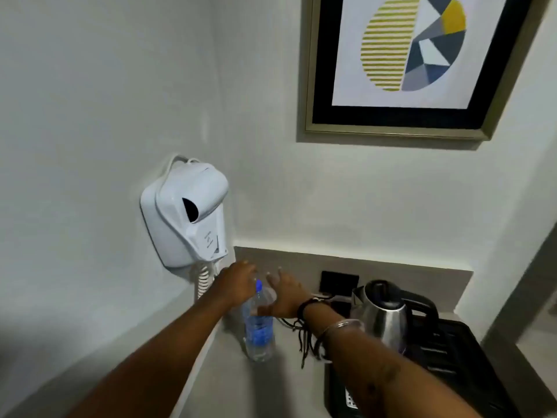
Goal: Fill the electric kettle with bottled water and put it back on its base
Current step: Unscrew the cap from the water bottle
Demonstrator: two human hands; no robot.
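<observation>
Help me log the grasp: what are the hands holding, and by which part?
Both the left hand and right hand are at the neck of the water bottle, beside its blue cap; grip firmness is unclear.

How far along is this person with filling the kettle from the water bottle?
Barely begun. Nothing looks done: the shiny steel kettle with a black lid sits closed on the black tray. In hand: the left hand and right hand are at the neck of the clear plastic bottle with a blue cap, still capped. Left: uncapping, pouring, putting it back.
</observation>
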